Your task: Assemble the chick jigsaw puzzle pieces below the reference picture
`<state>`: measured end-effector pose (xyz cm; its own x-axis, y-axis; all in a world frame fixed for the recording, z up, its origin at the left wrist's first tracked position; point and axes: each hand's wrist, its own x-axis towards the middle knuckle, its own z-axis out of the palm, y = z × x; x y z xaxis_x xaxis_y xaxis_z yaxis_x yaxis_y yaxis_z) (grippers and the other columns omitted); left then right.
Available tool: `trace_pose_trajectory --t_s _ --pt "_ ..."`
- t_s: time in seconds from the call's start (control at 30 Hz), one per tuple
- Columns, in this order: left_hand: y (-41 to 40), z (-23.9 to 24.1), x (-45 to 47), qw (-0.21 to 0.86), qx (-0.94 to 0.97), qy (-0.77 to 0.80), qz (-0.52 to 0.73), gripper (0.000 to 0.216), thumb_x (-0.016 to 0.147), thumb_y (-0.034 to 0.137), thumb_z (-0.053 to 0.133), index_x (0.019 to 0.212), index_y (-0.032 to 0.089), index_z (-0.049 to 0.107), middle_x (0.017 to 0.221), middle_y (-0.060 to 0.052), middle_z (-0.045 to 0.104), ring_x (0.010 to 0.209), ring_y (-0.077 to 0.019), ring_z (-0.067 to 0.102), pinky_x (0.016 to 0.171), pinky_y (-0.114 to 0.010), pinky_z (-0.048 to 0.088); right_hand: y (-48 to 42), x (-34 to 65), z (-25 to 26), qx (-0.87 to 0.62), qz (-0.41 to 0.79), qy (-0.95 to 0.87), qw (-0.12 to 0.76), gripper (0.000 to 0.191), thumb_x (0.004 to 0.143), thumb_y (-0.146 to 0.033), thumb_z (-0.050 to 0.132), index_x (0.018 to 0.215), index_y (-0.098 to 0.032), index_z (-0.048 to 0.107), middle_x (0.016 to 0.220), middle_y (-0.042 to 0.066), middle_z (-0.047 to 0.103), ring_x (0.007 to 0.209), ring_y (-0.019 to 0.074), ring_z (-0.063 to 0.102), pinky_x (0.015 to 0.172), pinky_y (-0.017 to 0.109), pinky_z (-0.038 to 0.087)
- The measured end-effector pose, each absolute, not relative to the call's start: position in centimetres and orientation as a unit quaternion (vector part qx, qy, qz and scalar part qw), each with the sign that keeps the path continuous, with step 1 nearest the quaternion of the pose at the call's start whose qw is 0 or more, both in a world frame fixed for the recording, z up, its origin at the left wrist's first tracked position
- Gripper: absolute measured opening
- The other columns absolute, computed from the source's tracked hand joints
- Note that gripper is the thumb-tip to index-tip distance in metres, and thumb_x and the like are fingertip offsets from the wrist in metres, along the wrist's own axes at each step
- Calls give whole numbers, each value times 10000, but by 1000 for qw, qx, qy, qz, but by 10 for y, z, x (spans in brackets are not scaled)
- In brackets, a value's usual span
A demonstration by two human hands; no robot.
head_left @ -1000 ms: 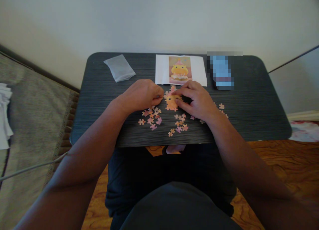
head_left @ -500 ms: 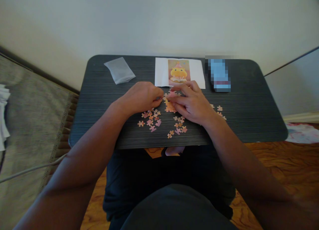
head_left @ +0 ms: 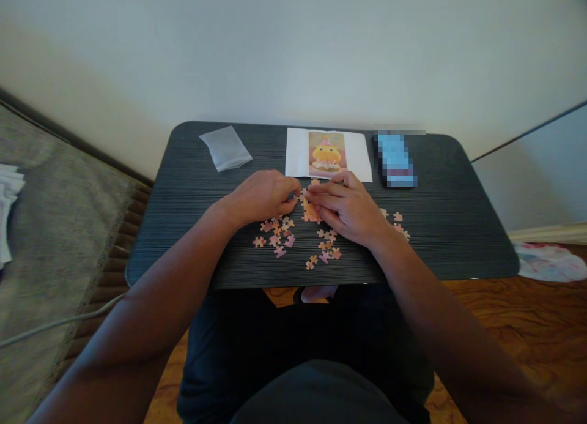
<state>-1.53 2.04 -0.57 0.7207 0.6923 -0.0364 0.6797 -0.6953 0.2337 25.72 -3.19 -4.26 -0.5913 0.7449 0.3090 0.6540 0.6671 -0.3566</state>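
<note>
A partly joined jigsaw puzzle, orange and pink, lies on the dark table between my hands. My left hand is at its left edge, thumb and forefinger pinched on a small puzzle piece. From the right, my right hand reaches over the joined part. Its fingers are stretched out and slightly apart, with the tips resting on the puzzle and covering some of it. Loose puzzle pieces are scattered below my left hand. More loose pieces lie below my right hand, and several others sit beside its wrist.
Behind the puzzle lies a white sheet with a printed picture of a yellow figure. A clear plastic bag is at the back left of the table. A blurred-out phone-like object lies back right. A wall rises behind.
The whole view has tilted, so the table sits lower in the picture. My right fingers have drawn closer together over the puzzle. My left hand keeps its pinch at the left edge.
</note>
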Motion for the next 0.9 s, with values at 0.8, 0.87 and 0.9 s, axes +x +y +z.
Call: trace_pose_trajectory --t_s 0.8,0.87,0.9 --pt "28 -11 -23 269 886 366 95 202 963 186 707 1086 187 868 643 49 714 574 -137 598 682 -318 413 -33 259 -46 -394 82 -895 194 349 1184 -306 658 1449 -319 884 1537 69 854 1434 358 756 1203 594 548" --pt "29 -12 -23 279 881 368 100 212 941 180 705 1079 185 866 648 46 722 579 -135 608 679 -313 421 -33 259 -46 -395 84 -894 196 351 1184 -307 654 1449 -326 884 1537 66 855 1433 356 755 1207 596 545" --pt "29 -11 -22 283 878 372 101 209 932 180 706 1069 184 864 648 43 724 581 -135 612 677 -311 426 -33 259 -47 -395 85 -894 196 352 1183 -307 655 1450 -325 883 1537 67 855 1433 356 755 1207 596 546"
